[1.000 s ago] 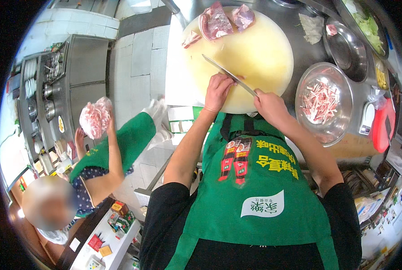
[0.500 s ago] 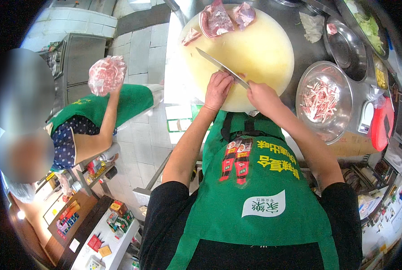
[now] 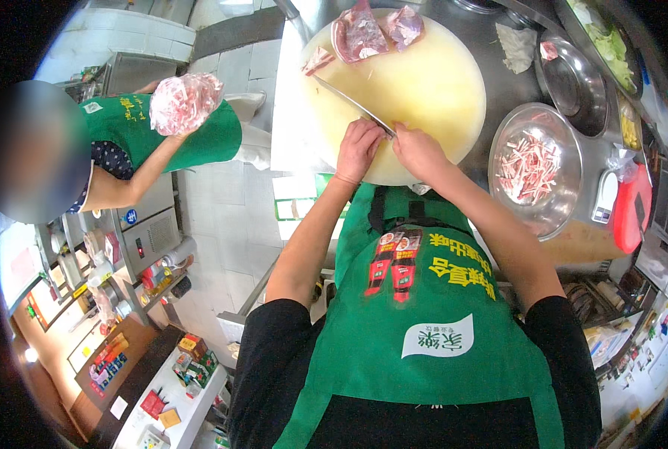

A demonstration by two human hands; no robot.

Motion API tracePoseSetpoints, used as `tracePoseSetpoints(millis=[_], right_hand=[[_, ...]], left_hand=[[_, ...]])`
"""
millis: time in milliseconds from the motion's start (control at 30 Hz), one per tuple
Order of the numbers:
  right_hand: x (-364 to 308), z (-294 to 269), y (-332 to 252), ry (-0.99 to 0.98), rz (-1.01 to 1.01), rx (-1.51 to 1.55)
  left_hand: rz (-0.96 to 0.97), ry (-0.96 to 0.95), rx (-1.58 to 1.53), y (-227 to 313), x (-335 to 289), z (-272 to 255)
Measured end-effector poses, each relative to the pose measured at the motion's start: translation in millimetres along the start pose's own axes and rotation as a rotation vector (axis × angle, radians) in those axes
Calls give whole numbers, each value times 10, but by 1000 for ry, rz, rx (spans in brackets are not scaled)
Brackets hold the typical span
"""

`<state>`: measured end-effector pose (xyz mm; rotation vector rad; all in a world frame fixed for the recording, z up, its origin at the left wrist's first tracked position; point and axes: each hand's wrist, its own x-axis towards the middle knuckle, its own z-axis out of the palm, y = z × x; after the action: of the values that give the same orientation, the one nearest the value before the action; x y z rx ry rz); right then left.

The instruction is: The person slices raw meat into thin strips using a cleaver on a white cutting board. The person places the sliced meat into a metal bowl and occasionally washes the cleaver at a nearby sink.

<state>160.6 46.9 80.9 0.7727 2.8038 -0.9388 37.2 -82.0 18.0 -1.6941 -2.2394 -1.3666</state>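
Observation:
My right hand (image 3: 422, 156) is closed round the handle of a kitchen knife (image 3: 354, 103), whose blade slants up and left across a round yellowish cutting board (image 3: 446, 90). Close beside the blade, my left hand (image 3: 359, 148) rests on the board with its fingers curled and pressed together. Whatever lies under those fingers is hidden. A large slab of raw meat (image 3: 358, 34) and a smaller chunk of meat (image 3: 405, 28) sit at the board's far edge. Near the blade's tip lies a small meat piece (image 3: 317, 61).
Right of the board stand a steel bowl (image 3: 573, 168) holding meat strips (image 3: 530, 168), a second metal bowl (image 3: 592, 71) and a red plastic item (image 3: 633, 209). A grey cloth (image 3: 516, 46) lies behind. At left, a co-worker in a green apron (image 3: 199, 146) holds a bag of meat (image 3: 185, 103).
My right hand and the knife have shifted left and slightly away from me, closer to my left hand. The co-worker has moved farther ahead with the bag of meat.

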Motion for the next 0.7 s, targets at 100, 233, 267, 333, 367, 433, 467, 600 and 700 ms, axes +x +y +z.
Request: tracePoseSetpoints(millis=[100, 233, 267, 333, 367, 433, 467, 600, 700], right_hand=[[-79, -161, 33, -73, 31, 67], [-527, -250, 276, -124, 99, -8], [-593, -302, 272, -110, 90, -24], [-711, -369, 217, -102, 86, -30], [-755, -451, 161, -97, 93, -21], [-802, -557, 93, -95, 98, -19], [-830, -587, 78, -98, 99, -26], [-883, -741, 35, -134, 101, -26], [-899, -771, 91, -188, 127, -46]], left_hand=[[13, 5, -17, -11, 21, -21], [-36, 19, -26, 42, -11, -27], [-39, 16, -23, 26, -3, -24], [-47, 19, -12, 39, -39, -28], [-42, 25, -8, 54, -16, -19], [-39, 30, 6, 48, -8, -16], [-41, 28, 14, 49, -25, -14], [-21, 20, 24, 21, -30, -25], [-15, 19, 9, 22, -30, -24]])
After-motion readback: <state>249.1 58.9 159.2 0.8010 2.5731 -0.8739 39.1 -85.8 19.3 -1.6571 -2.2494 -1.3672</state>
